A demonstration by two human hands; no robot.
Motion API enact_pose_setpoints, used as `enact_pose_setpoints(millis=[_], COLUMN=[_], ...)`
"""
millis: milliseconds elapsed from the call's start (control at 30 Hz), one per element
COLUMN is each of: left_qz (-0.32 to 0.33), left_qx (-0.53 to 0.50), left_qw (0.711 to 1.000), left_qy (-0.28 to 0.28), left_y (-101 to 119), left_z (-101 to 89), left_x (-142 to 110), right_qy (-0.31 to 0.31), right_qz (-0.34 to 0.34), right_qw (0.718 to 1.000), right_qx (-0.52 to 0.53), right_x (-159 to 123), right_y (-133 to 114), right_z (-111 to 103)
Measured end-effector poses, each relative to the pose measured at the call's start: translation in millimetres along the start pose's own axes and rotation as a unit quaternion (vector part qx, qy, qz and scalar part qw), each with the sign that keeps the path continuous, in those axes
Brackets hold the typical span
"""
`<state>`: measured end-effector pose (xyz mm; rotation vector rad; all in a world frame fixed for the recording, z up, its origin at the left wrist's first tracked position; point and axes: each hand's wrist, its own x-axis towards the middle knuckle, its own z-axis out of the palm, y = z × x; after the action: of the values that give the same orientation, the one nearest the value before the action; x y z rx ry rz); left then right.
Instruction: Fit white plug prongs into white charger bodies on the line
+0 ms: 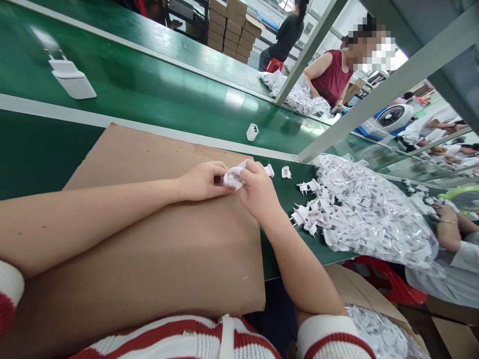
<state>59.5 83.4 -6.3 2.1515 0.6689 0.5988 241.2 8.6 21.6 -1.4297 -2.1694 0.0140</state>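
Observation:
Both my hands meet over the far edge of a brown cardboard sheet (157, 239). My left hand (204, 180) and my right hand (258, 192) are both closed on one small white plastic plug part (232, 178), held between the fingertips. A white finger cot covers one fingertip of my right hand. Just right of my hands lie loose white plug parts (286, 172) and a heap of white plug parts (310, 217) with metal pins, next to a large pile of them in clear plastic bags (374, 209).
A green conveyor belt (149, 85) runs behind the cardboard, carrying a white charger (71, 80) at the left and a small white housing (252, 132) in the middle. A person in a red top sits across the belt by another bag pile (299, 94). Metal frame posts (374, 94) slant overhead.

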Motion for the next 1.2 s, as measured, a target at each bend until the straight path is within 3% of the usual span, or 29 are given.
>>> enact_pose_setpoints(millis=[333, 500, 667, 967, 1100, 1200], left_qz=[-0.011, 0.002, -0.002, -0.042, -0.105, -0.156], left_qx=[0.000, 0.014, 0.023, 0.024, -0.038, 0.031], left_qw=[1.000, 1.000, 1.000, 0.999, 0.994, 0.978], left_qy=[0.001, -0.003, 0.002, 0.018, 0.002, 0.133], left_y=[2, 0, 1, 5, 6, -11], left_z=[0.2, 1.9, 1.7, 5.6, -13.2, -47.1], left_x=[0, 0, 0, -1, 11, 34], right_qy=[-0.053, -0.066, -0.040, 0.072, 0.121, 0.130], right_qz=[0.047, 0.052, 0.064, 0.141, 0.144, 0.167], right_qw=[0.997, 0.995, 0.997, 0.979, 0.971, 0.976], right_qx=[0.025, -0.045, -0.010, 0.132, 0.150, 0.043], right_x=[15, 19, 17, -7, -8, -11], right_y=[0, -16, -8, 4, 29, 62], right_z=[-9, -11, -6, 23, 18, 8])
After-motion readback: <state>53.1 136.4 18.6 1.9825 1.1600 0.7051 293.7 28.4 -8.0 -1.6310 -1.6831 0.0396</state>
